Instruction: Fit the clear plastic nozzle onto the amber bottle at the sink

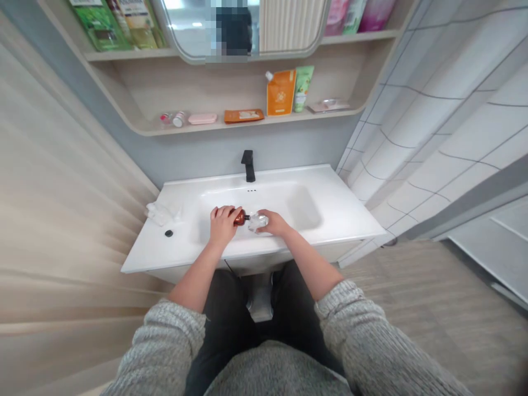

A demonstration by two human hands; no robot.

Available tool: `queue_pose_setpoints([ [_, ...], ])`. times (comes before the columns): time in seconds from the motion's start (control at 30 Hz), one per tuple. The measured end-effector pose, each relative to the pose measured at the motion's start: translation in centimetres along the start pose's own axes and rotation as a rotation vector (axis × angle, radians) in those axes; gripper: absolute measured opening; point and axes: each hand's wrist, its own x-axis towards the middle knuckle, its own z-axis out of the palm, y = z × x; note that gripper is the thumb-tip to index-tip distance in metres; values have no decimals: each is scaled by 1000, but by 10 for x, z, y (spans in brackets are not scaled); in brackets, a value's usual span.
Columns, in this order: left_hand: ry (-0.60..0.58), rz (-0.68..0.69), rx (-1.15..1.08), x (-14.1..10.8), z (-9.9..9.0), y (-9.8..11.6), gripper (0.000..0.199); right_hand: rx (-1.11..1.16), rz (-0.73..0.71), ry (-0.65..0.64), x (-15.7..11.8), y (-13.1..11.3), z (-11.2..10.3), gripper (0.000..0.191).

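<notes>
My left hand (223,224) is wrapped round a brown bottle (239,218), tipped on its side over the white sink basin (305,206). Its dark neck points right, towards a clear container (258,221) that my right hand (273,223) grips from the right side. The neck meets or nearly meets the container's mouth; whether they touch I cannot tell. Liquid inside either one is too small to make out. On the counter to the left lie a crumpled clear plastic item (159,213) and a small round black cap (169,234).
A black faucet (248,166) rises behind the basin. Above it, a shelf (206,127) bears an orange pouch (281,93), a green tube (303,88), an orange flat packet (243,115) and a pink case (202,119). A beige curtain (61,192) hangs at left.
</notes>
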Motion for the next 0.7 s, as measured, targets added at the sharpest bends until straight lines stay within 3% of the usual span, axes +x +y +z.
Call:
queue_pose_setpoints([
  [0.7,-2,4,-1,0,2,-1,61,-2,15,-4,-1,-3,-1,81],
])
